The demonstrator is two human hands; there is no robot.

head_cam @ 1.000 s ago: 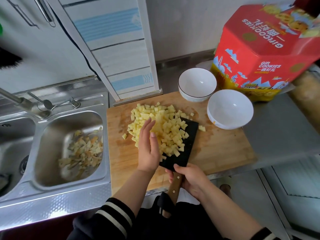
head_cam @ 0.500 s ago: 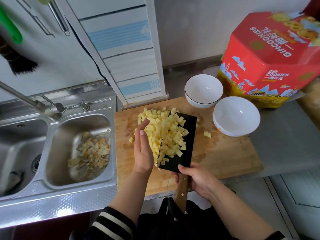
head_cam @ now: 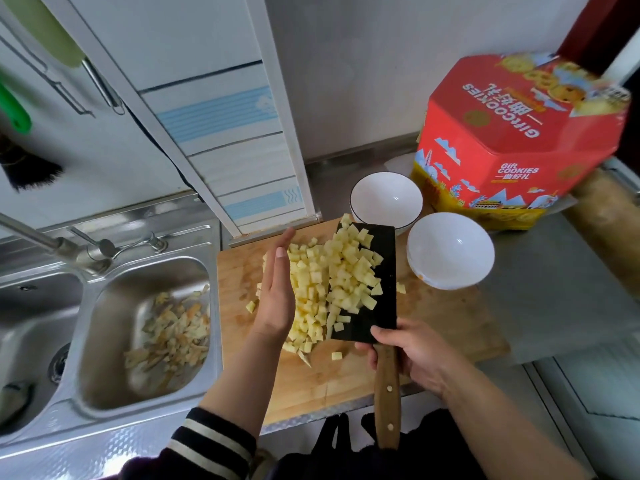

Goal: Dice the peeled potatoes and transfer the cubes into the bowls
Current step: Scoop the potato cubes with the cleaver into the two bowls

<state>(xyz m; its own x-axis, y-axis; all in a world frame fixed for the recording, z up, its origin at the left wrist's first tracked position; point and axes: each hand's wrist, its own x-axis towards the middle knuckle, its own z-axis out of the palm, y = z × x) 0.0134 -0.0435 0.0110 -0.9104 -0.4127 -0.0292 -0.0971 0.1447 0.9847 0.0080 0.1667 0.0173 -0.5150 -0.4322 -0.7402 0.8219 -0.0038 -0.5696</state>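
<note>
A heap of yellow potato cubes (head_cam: 343,271) lies partly on the black blade of a cleaver (head_cam: 382,271), held above the wooden cutting board (head_cam: 443,317). My right hand (head_cam: 412,355) grips the cleaver's wooden handle. My left hand (head_cam: 277,292) stands flat and upright, fingers straight, pressing against the left side of the cubes. More cubes (head_cam: 304,327) remain on the board below. Two empty white bowls stand at the board's far right: one at the back (head_cam: 386,199), one nearer (head_cam: 450,251), just right of the blade.
A steel sink (head_cam: 114,344) to the left holds potato peelings (head_cam: 173,330). A tap (head_cam: 69,251) reaches over it. A red cookie box (head_cam: 519,140) stands behind the bowls. The grey counter (head_cam: 540,292) extends right of the board.
The cleaver has lifted off the board with a load of cubes and moved toward the bowls. My left hand has come along, held against the pile.
</note>
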